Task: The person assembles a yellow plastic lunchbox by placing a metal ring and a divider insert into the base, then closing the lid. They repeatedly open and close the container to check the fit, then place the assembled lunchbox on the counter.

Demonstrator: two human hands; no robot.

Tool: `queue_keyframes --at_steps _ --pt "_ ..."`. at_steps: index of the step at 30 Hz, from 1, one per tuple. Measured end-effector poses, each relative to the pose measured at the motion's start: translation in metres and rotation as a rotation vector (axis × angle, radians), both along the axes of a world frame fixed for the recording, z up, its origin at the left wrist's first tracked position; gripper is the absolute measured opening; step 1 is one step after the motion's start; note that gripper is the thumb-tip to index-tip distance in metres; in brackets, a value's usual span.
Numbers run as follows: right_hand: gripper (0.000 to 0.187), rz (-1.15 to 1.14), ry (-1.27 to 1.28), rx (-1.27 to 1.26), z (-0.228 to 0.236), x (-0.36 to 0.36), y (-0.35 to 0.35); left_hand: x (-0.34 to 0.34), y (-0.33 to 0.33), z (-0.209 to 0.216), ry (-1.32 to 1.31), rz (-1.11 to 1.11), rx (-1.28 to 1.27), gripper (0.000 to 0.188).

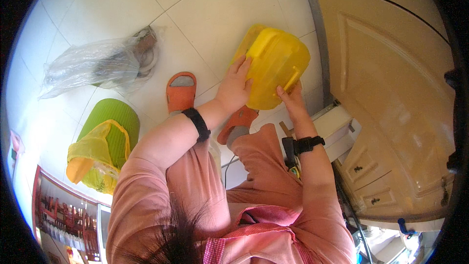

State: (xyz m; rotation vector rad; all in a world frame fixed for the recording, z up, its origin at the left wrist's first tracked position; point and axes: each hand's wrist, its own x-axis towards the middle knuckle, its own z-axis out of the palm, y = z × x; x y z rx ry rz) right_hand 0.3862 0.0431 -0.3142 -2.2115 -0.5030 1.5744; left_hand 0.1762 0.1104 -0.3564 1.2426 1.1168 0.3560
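A yellow, slightly see-through plastic container with rounded corners is held up in front of me, tilted, above the floor and my feet. My left hand grips its left side, fingers spread over the top face and thumb toward the near side. On the near right, my right hand is closed on the container's edge, by a raised ridge or handle. Its underside is turned away and hidden.
On the tiled floor lies a clear plastic bag with dark items inside. Closer stands a green ribbed bin with a yellow liner. Beige cabinet doors rise at right; my orange slippers are below.
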Motion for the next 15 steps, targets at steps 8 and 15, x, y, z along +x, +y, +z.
queue_keyframes --at_steps 8,15 --pt "0.101 0.068 -0.013 0.299 0.04 -0.014 0.017 -0.002 0.002 0.05 -0.003 -0.019 0.358 0.048" --pt "0.104 0.201 -0.246 0.213 0.069 -0.022 0.019 0.011 -0.003 0.05 -0.323 -0.142 0.354 0.044"
